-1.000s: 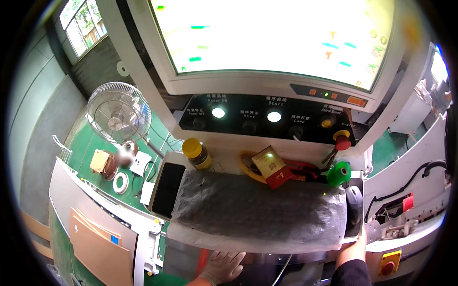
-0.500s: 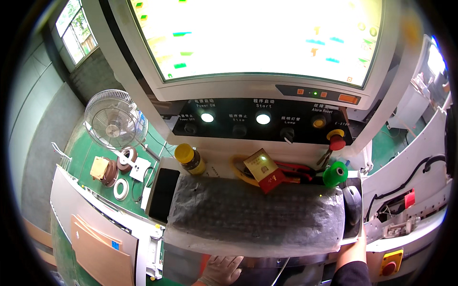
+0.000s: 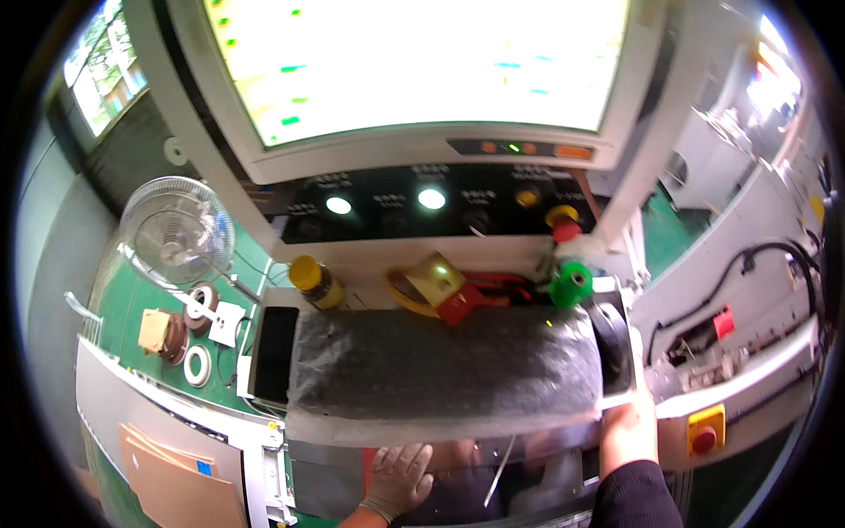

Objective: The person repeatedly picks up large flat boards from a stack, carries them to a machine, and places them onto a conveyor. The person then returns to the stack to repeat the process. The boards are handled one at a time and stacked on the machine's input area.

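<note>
My left hand (image 3: 400,480), in a pale glove, lies palm down with its fingers stretched out on the dark glossy surface (image 3: 537,482) below the keyboard tray. A red strip (image 3: 367,465) shows beside its fingers. My bare right hand (image 3: 630,431) reaches up from a dark sleeve to the right edge of the tray, beside the black mouse (image 3: 610,339). Most of its fingers are hidden, so their grip does not show. Between the hands, a keyboard under a cloudy plastic cover (image 3: 444,365) fills the tray. A thin pale rod (image 3: 500,471) slants below it.
Behind the keyboard are a yellow-capped jar (image 3: 315,282), a gold-and-red box (image 3: 447,290), red-handled pliers (image 3: 503,286) and a green spool (image 3: 572,284). A phone (image 3: 275,355) lies left. Above are a button panel (image 3: 387,220) and a bright screen (image 3: 422,70). A fan (image 3: 176,231) stands left.
The whole scene has shifted left and slightly up in the picture. More of my left hand and wrist shows, still flat on the dark surface. My right hand remains at the tray's right edge.
</note>
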The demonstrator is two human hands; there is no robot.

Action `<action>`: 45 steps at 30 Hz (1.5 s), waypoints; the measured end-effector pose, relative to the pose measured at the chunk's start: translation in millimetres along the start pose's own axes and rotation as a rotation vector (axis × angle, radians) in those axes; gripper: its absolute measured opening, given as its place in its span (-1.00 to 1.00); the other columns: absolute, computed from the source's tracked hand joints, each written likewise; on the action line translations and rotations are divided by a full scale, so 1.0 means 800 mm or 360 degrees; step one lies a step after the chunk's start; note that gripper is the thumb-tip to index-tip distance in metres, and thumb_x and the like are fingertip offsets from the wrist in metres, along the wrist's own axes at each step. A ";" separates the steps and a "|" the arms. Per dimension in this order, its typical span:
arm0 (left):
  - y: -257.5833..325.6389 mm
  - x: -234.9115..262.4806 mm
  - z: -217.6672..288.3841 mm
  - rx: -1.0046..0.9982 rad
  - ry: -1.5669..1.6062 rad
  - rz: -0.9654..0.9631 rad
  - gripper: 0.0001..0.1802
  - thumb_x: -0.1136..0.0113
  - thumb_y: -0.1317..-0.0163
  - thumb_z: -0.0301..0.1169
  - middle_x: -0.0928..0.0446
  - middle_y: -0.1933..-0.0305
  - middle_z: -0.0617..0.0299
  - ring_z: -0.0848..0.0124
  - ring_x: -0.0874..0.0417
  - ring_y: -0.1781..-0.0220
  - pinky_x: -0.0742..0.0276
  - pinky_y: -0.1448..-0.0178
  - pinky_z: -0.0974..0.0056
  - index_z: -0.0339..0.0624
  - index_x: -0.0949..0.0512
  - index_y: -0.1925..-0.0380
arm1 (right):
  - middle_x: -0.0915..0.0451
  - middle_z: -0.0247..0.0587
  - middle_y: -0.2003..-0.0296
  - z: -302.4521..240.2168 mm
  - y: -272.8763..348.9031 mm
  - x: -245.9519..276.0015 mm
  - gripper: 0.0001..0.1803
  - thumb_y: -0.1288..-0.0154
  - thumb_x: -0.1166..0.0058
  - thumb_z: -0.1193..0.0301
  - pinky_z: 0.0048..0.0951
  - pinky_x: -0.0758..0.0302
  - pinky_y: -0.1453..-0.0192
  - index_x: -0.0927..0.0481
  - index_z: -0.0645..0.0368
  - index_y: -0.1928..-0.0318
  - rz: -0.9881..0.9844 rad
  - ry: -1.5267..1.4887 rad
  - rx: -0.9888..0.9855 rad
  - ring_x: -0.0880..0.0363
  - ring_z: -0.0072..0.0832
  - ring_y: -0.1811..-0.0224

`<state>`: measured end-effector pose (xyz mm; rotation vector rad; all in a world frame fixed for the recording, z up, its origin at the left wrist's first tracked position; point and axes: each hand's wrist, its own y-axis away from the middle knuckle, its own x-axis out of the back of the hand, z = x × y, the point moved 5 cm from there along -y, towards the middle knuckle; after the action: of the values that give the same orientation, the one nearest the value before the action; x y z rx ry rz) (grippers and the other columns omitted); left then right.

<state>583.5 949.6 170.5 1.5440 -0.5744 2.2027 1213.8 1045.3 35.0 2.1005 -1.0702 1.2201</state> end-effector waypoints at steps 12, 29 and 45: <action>0.013 -0.002 0.001 -0.0095 -0.0044 0.0229 -0.36 -0.22 -0.19 -0.14 -0.45 -0.46 0.10 0.06 -0.36 -0.54 -0.19 -0.62 -0.15 -0.05 -0.54 -0.31 | -0.67 -0.27 0.07 -0.208 0.098 0.257 -0.81 -0.50 -0.03 0.58 -0.52 -0.49 -0.18 -0.67 0.29 -0.01 0.0457 -0.1530 0.0610 -0.60 -0.51 0.04; 0.131 0.100 -0.021 0.0803 0.2696 0.0112 -0.43 -0.22 -0.40 -0.15 -0.57 -0.28 0.02 0.03 -0.59 -0.27 -0.53 -0.35 -0.07 -0.21 -0.51 -0.33 | -0.69 -0.22 -0.02 -0.340 0.590 0.485 -0.67 -0.37 -0.32 0.64 -0.35 -0.60 -0.26 -0.67 0.20 -0.11 -0.0504 -0.1680 0.1503 -0.67 -0.45 -0.12; 0.203 0.161 -0.055 -0.0029 0.1086 0.0685 -0.02 -0.56 -0.08 -0.14 -0.38 -0.47 -0.15 -0.15 -0.39 -0.51 -0.31 -0.56 -0.11 -0.29 -0.34 -0.47 | -0.39 -0.09 -0.42 -0.409 0.843 0.151 -0.33 -0.50 0.02 0.56 -0.29 -0.26 -0.58 -0.20 0.34 -0.57 -0.1732 -0.2064 0.0747 -0.35 -0.34 -0.47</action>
<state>421.8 847.0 261.0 0.5990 -0.7334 2.8124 536.8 844.5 313.5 3.1056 0.2253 -0.5900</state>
